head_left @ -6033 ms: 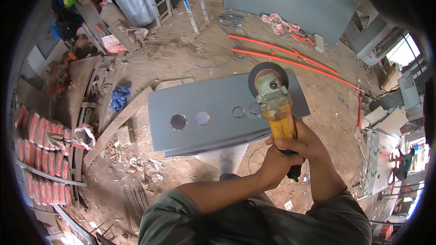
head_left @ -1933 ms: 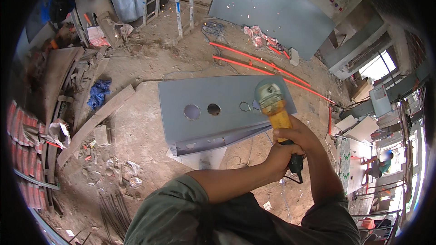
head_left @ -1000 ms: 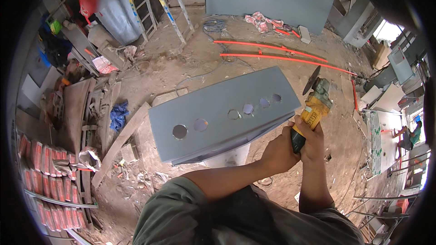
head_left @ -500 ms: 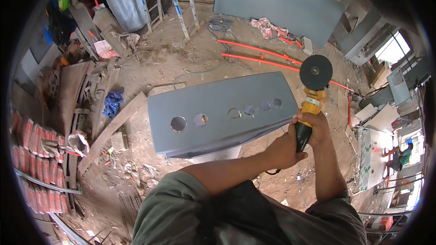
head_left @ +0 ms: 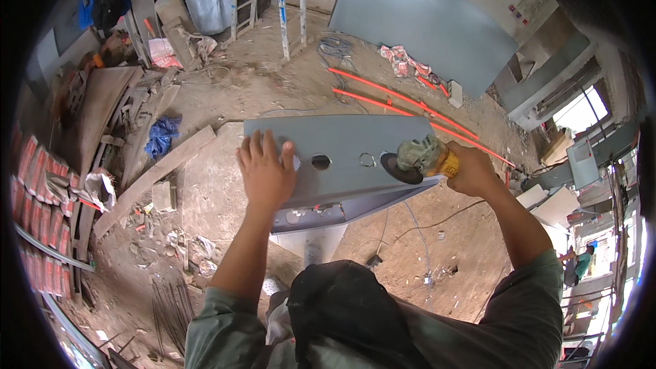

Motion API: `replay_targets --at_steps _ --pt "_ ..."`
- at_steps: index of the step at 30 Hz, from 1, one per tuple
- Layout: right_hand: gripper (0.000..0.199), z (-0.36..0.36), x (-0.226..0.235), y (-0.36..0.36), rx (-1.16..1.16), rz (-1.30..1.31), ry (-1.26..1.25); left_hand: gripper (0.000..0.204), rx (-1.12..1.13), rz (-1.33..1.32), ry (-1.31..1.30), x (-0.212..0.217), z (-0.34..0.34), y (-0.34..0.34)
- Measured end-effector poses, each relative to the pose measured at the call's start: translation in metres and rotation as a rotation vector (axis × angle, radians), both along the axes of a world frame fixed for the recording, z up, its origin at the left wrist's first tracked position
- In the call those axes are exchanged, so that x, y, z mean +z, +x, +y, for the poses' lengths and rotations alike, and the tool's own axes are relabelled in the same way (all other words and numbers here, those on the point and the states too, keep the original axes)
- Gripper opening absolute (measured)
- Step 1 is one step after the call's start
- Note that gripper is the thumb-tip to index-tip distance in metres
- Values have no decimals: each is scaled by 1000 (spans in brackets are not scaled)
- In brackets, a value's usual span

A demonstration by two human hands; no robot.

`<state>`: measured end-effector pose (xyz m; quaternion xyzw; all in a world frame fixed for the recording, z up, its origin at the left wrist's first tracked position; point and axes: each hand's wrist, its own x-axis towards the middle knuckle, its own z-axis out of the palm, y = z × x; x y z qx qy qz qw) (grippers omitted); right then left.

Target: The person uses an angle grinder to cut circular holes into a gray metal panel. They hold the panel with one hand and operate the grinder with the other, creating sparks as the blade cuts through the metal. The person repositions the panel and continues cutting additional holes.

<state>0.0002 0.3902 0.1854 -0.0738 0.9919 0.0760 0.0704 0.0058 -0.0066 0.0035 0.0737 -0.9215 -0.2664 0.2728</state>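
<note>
Two bare hands over a long, smooth grey metal box, set low in mid-view on a dusty, rubble-strewn floor. Left hand palm down on the box's left end, fingers splayed, grasping nothing. Right hand wrapped round the yellow body of one angle grinder, its metal head scuffed, its thin black disc tilted at the right part of the top face; cannot tell whether the edge touches. Grinder's rear end hidden by the hand. Three round openings made out: one dark, one with a jagged ring outline, one mostly under the left hand. Face behind the grinder concealed. Beyond: two long orange-red pipes, one crumpled blue plastic sheet, one coil of grey cable. One co-worker, small and indistinct, far right.
</note>
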Motion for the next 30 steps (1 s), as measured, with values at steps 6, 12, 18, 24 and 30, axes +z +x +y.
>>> replay_targets --at_steps 6,12,18,24,30 --pt "65 -38 0 -2 96 -99 151 62 -7 -43 68 -3 2 0" --pt "66 -44 -5 -6 129 -109 225 62 -24 -65 101 3 2 3" --pt "66 -50 -3 -9 136 -139 236 61 -47 -44 137 6 2 2" --pt "68 -50 -7 -10 149 -143 223 62 -52 -45 102 7 0 2" --pt "65 -48 -10 -15 128 -163 235 64 -62 -53 130 10 0 4"
